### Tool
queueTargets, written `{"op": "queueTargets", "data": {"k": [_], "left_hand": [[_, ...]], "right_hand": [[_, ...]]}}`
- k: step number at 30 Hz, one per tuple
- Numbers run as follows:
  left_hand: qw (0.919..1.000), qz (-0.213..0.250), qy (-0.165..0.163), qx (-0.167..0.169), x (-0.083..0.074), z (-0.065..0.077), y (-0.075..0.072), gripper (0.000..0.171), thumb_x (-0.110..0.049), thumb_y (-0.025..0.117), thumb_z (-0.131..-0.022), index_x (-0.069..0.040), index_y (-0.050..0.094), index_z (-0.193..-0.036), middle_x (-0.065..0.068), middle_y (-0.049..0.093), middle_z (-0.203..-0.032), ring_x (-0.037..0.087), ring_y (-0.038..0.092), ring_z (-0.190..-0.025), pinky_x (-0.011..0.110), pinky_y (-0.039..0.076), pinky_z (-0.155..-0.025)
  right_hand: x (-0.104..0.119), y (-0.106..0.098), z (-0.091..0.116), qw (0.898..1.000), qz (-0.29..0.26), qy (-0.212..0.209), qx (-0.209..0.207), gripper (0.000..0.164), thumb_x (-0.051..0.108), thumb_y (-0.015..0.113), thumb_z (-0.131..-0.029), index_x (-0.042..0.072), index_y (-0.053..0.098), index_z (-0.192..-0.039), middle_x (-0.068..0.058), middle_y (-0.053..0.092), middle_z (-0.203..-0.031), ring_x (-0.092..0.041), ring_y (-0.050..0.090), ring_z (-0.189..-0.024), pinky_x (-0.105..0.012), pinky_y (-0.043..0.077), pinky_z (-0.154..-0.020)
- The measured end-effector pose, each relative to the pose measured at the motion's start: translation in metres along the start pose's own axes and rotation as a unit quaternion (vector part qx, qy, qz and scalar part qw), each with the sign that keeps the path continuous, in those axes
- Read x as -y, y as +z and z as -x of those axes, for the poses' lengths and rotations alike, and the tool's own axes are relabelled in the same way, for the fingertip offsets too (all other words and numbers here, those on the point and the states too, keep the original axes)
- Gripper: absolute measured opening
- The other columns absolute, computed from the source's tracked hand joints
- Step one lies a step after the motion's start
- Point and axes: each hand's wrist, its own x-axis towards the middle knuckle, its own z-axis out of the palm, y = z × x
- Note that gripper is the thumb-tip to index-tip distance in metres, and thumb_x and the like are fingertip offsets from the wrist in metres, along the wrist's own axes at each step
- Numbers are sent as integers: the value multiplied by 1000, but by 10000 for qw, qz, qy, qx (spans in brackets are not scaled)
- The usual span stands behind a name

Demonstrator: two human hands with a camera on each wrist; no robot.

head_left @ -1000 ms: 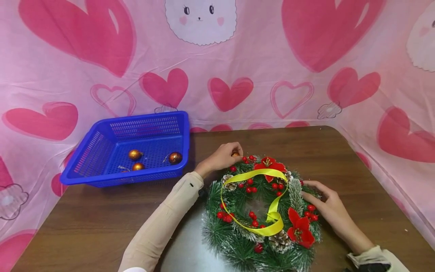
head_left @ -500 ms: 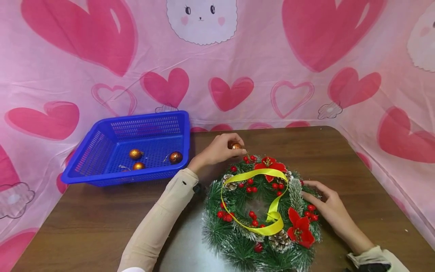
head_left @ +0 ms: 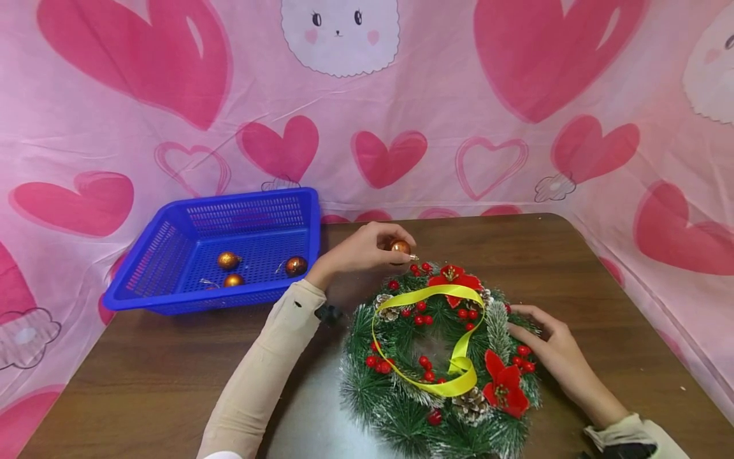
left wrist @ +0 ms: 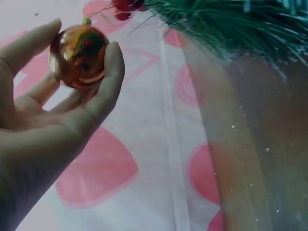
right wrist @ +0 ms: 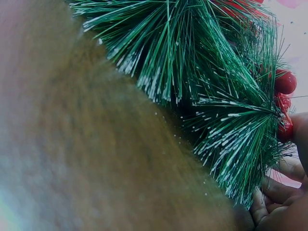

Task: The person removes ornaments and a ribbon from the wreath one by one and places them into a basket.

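A shiny copper Christmas bauble is pinched in my left hand, just beyond the wreath's far left edge. In the left wrist view the thumb and fingers surround the bauble, its small cap pointing up toward red berries. The green Christmas wreath lies on the table with pinecones, red flowers and berries. A yellow ribbon lies in a loop over it. My right hand grips the wreath's right edge. From the right wrist, its thumb shows by red berries and its fingers curl under the needles.
A blue plastic basket stands at the back left with several copper and gold baubles inside. The brown wooden table ends at a pink heart-patterned cloth. A pale grey patch shows left of the wreath.
My left hand has lifted away from the wreath's far edge, moving up and slightly left; the bauble in it now shows more fully. The right hand and wreath have stayed about still.
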Motion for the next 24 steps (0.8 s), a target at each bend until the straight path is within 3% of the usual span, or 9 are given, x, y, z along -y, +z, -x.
{"op": "queueTargets", "data": {"k": [6,14,24], "left_hand": [[9991,249,217,264,-5,3,-5,29,-12,73,-90,-13,68,-119,4,67,-103,19,65,-87,34,55,-78],[10000,-49,11,72,-6,4,-10,34,-20,79,-87,-13,67,-118,1,68,-106,16,65,-91,35,56,-82],[9974,-477,-49,528,-5,2,-7,34,-15,78,-87,-15,67,-119,-2,66,-105,15,61,-88,37,55,-81]], "right_hand": [[1,-1,0,10000,52,2,3,38,35,64,-98,14,63,-130,5,60,-129,5,50,-108,-16,45,-81],[1,-1,-1,10000,31,-5,11,38,35,64,-98,13,63,-130,8,60,-127,5,52,-106,-16,46,-80],[1,-1,-1,10000,-26,-57,-7,37,33,64,-99,13,63,-129,2,60,-130,5,50,-109,-16,44,-82]]}}
